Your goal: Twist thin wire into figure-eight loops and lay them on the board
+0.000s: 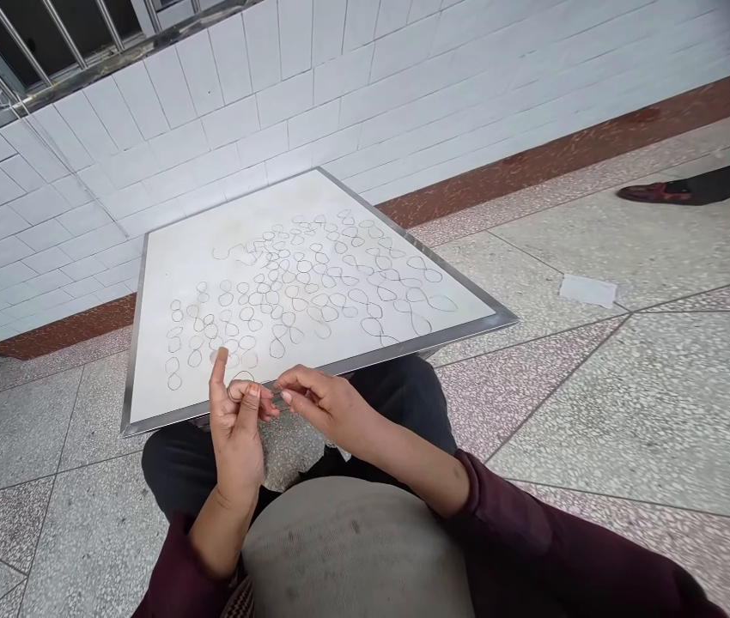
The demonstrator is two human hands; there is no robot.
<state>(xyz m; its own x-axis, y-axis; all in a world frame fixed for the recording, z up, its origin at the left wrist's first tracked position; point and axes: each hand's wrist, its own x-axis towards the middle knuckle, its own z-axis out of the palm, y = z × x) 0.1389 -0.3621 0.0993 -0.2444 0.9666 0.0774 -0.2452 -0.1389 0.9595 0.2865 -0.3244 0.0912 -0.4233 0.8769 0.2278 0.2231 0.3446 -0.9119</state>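
Observation:
My left hand (236, 421) is just above the near edge of a white board (185, 249), palm towards me and index finger pointing up. Its thumb and bent fingers pinch a thin dark loop (242, 373), whose material, wire or thread, I cannot make out. Close by on the right, my right hand (330, 408) has thumb and index finger pinched together on a fine strand that seems to run from the same loop. Many similar thin loops twisted into figure eights (174, 374) lie spread over the board, smaller at the left and larger at the right.
The metal-rimmed board rests at my knees (404, 390) and reaches towards a white tiled wall (210, 77). A barred window (69, 34) is at upper left. On the speckled floor (693, 386) lies a white paper (587, 290). Another person's shoe (654, 193) shows at right.

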